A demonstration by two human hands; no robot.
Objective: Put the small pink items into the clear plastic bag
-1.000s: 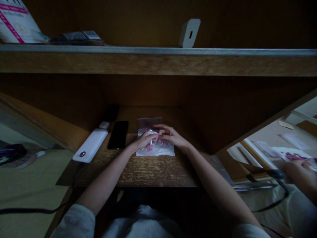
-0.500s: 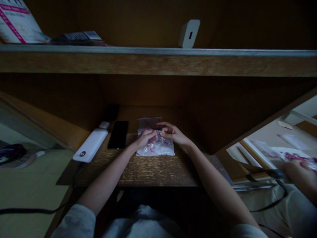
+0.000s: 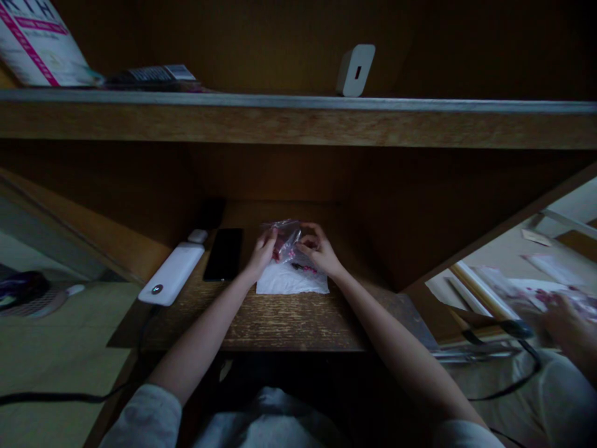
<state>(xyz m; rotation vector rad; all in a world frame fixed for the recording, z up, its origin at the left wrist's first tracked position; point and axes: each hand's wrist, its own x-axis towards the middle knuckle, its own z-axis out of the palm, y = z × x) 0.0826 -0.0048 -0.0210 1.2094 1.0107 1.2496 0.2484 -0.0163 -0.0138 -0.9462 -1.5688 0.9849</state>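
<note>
left hand [image 3: 262, 254] on clear bag [image 3: 289, 240]

Left hand [image 3: 265, 251] + right hand [image 3: 323, 254] = 2 for the wearer; 1 co-worker's hand [image 3: 565, 323] visible far right. Middle: 1 clear bag [image 3: 290, 241] that can be made out, 1 white sheet [image 3: 282, 283]. Pink beads [image 3: 308, 269]: several, too small to count. On 1 worktop [image 3: 280, 323]: 1 black phone [image 3: 224, 255], 1 power bank [image 3: 173, 272], 1 small white block [image 3: 198, 236]. On 1 shelf [image 3: 280, 121]: 1 charger [image 3: 356, 71], 1 dark packet [image 3: 149, 77], 1 white pouch [image 3: 44, 46].
</note>
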